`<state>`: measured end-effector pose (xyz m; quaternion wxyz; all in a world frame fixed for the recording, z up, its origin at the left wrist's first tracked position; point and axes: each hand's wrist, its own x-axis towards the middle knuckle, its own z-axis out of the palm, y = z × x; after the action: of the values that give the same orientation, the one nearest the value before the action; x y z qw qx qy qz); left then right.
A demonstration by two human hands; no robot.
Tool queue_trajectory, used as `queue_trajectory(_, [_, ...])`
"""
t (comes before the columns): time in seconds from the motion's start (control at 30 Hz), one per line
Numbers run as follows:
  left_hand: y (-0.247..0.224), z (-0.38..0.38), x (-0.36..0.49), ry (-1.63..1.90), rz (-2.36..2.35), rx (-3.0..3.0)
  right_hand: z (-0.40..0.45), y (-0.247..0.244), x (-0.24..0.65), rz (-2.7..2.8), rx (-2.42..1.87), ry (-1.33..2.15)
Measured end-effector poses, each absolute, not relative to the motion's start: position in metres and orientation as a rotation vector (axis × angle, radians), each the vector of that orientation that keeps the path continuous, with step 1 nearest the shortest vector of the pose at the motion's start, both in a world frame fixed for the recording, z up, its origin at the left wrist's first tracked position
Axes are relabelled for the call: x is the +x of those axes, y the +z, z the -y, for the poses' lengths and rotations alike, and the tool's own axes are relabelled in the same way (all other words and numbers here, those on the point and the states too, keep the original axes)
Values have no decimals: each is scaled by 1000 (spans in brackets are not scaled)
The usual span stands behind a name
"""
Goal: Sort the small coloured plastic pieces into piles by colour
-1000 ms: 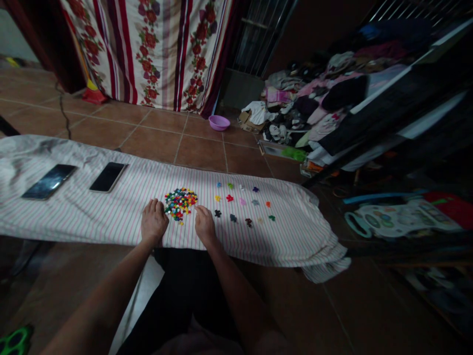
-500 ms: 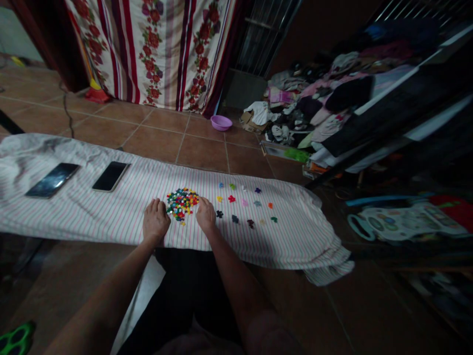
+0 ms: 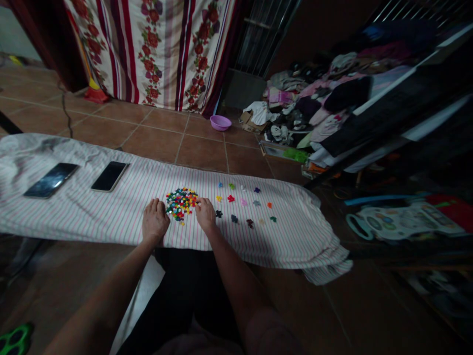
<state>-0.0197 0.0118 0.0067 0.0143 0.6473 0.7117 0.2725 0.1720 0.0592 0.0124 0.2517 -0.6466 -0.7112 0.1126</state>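
Observation:
A pile of small multicoloured pieces [image 3: 181,202] lies on the striped cloth [image 3: 140,172]. My left hand [image 3: 155,218] rests on the cloth at the pile's left edge, its fingers lying flat and forward. At the right edge of the pile is my right hand [image 3: 205,213], fingers pinched together; whatever they hold is too small to make out. To the right of that hand, small single-coloured clusters stand in rows, among them a red one [image 3: 231,198], a black one [image 3: 219,214] and a dark green one [image 3: 273,219].
Two phones, one at the far left [image 3: 50,180] and one nearer the pile [image 3: 110,176], lie on the cloth. Beyond it, a purple basin [image 3: 220,123] sits on the tiled floor. Heaped clothes [image 3: 291,98] fill the back right.
The fingers of my right hand have shifted slightly at the pile's right edge, and a dark piece now shows by their tips. My left hand has stayed in place.

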Motion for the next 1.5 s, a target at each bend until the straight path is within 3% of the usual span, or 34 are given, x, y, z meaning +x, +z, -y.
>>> queue_trajectory(1.5, [4,-11,-20,865,-2214,2006,-43,19,164,2053,-1785,306])
